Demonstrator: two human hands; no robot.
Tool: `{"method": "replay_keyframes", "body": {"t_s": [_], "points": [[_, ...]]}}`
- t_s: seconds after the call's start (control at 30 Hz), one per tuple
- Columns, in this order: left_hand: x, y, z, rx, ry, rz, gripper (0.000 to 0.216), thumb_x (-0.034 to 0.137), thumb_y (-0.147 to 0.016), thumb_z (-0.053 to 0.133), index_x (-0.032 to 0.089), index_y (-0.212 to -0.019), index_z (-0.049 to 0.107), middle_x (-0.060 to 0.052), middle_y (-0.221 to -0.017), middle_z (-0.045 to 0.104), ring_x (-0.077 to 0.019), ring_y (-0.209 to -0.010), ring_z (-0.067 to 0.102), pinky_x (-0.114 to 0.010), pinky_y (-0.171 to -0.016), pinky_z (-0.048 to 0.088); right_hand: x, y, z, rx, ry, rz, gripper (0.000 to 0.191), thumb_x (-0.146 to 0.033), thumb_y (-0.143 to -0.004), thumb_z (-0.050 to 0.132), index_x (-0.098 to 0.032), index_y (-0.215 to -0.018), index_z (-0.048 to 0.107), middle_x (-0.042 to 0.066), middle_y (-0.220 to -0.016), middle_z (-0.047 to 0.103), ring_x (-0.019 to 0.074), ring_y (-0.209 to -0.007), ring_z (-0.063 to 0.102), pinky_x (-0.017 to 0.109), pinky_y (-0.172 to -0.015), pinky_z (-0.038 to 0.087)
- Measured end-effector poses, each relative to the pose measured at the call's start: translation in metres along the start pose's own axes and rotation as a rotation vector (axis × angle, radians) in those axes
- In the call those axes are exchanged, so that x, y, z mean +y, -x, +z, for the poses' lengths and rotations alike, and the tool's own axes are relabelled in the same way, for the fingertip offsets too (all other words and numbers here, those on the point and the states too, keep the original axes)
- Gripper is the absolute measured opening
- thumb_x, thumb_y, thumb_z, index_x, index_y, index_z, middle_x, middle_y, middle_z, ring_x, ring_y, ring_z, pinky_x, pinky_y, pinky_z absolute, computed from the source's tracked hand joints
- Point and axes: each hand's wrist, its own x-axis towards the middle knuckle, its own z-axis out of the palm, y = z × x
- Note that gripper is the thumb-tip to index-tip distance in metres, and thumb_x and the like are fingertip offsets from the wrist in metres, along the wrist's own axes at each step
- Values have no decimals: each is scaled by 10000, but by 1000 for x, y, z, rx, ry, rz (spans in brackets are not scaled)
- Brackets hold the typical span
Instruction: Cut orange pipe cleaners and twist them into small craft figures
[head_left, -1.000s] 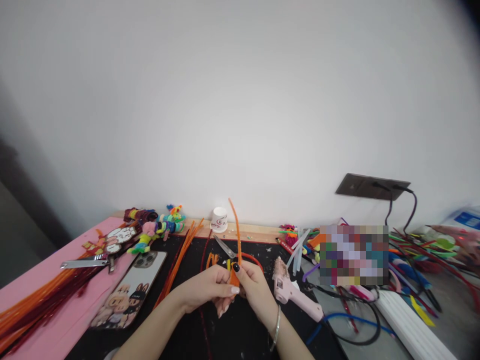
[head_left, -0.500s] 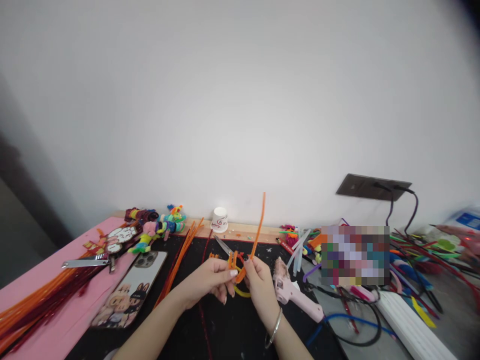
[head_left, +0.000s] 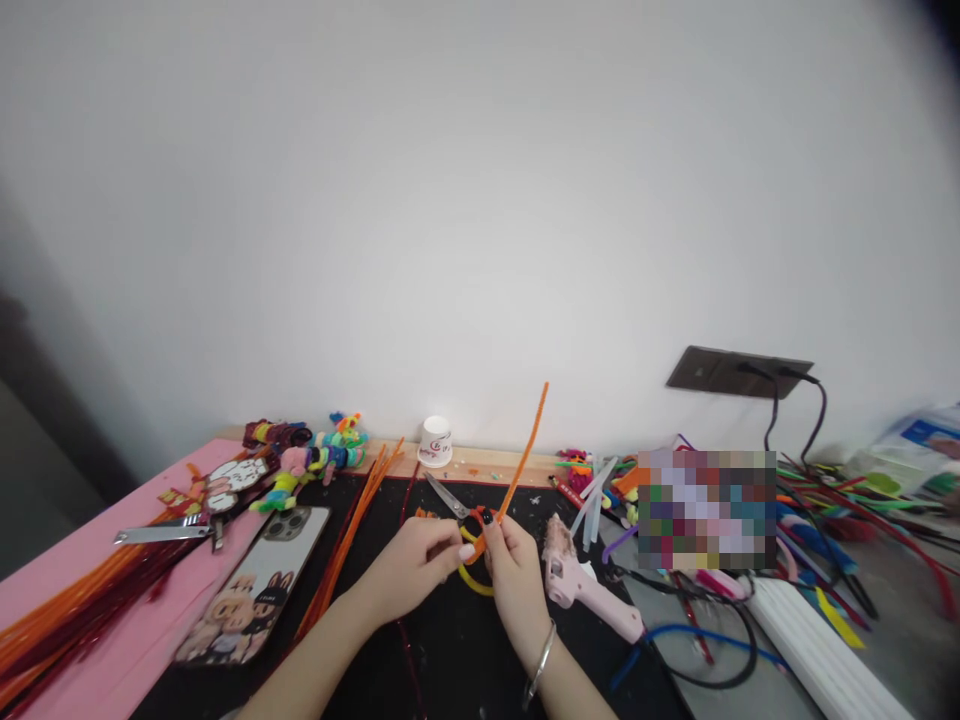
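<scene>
Grip on orange pipe cleaner (head_left: 526, 442)

The orange pipe cleaner is pinched at its lower end between the left hand (head_left: 416, 565) and the right hand (head_left: 514, 572), fingers closed on it, above the black mat (head_left: 457, 672); its free end is slanted up rightward; scissors (head_left: 448, 497) are noted just behind.

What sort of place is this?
Probably a craft worktable: a bundle of long fuzzy orange and red pipe cleaners, a pink plastic hot-glue gun, small steel scissors, and the left hand and right hand pinching one fuzzy orange pipe cleaner.

Cluttered table (head_left: 480, 465): scissors (head_left: 448, 496), glue gun (head_left: 581, 580), phone (head_left: 259, 585)
</scene>
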Motion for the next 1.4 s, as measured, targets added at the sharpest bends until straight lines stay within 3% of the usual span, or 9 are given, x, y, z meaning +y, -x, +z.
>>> {"method": "replay_keyframes", "body": {"t_s": [0.23,0.53,0.7,0.83,0.97,1.17,1.4], "points": [[5,2,6,-68,-98,66,368,317,-957,402,184,-616,445,36,-609,498,-127,-623,495,-233,-645,329,-2,0,-1,-43,-35,73,344,-448,-873,451,-232,-616,372,-39,-592,369,135,-557,321,262,-499,276],[5,1,7,-41,-203,99,367,283,-969,377,185,-620,435,32,-627,486,-126,-618,478,-235,-629,323,-2,-3,-4,-29,-34,73,342,-433,-846,479,-235,-590,369,-55,-560,346,126,-529,299,259,-487,260],[6,1,2,-81,-238,83,349,291,-964,398,186,-661,537,14,-668,560,-147,-664,530,-243,-651,355,-1,-9,-8,-18,-28,74,179,-328,-797,543,-201,-679,496,-46,-602,427,134,-557,387,257,-528,327],[5,1,0,-5,-157,103,229,265,-929,451,192,-798,624,-21,-856,628,-169,-802,573,-254,-730,399,3,-11,-8,-72,-47,73,122,-292,-786,582,-191,-729,546,-37,-618,493,140,-565,446,258,-541,368],[3,-2,2,35,-50,33,215,241,-854,530,177,-659,589,5,-697,571,-153,-698,538,-246,-675,392,0,-10,-8,-144,-58,73,145,-296,-777,610,-192,-699,546,-43,-584,481,126,-525,422,243,-498,344],[1,-3,5,-32,176,-116,183,291,-821,545,170,-688,582,38,-606,518,-120,-517,532,-225,-543,394,-1,-13,-11,-49,-129,123,206,-394,-800,602,-204,-757,534,-69,-533,423,117,-461,383,234,-444,297],[3,0,6,-114,195,-78,290,303,-873,485,184,-610,516,46,-517,515,-115,-477,525,-221,-550,407,-1,-11,-8,-184,-178,133,192,-360,-798,599,-206,-719,517,-68,-530,445,112,-454,394,232,-452,289]]}}
